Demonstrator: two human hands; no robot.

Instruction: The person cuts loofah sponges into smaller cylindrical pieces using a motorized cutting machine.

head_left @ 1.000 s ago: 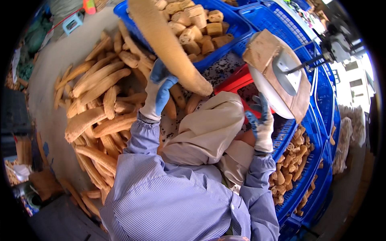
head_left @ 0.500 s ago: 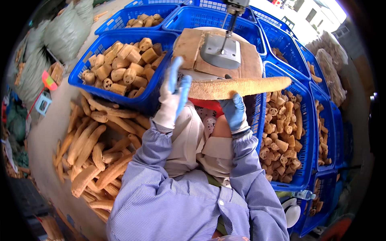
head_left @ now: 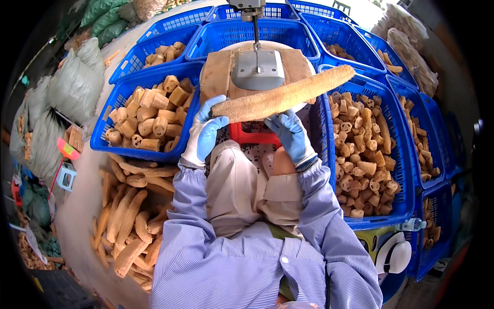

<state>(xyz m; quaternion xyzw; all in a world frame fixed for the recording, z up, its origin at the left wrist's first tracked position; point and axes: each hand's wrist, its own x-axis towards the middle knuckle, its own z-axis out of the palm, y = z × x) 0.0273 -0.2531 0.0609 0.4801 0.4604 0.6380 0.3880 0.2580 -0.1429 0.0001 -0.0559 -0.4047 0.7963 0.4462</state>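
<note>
A long tan loofah [head_left: 288,98] is held up in front of the machine, its right end tilted higher than its left. My left hand [head_left: 205,129], in a white and blue glove, grips the left end, fingers above and thumb below. Under the middle, my right hand [head_left: 292,135] in the same kind of glove holds the loofah from its near side; some fingers are hidden behind it. Just beyond stands a machine with a grey metal plate [head_left: 258,72] on a wooden-looking board [head_left: 213,80], and a thin upright metal part comes down to the plate.
Blue baskets of cut loofah pieces stand at left [head_left: 154,152] and right [head_left: 378,222], with more baskets behind. Whole loofahs [head_left: 123,216] lie heaped on the floor at left. A red stool-like piece [head_left: 252,135] sits below the board. Sacks [head_left: 77,87] stand far left.
My left hand has come in from an open pose beside the loofah and closed on its left end. The loofah's right end has tilted up, and the whole view has shifted.
</note>
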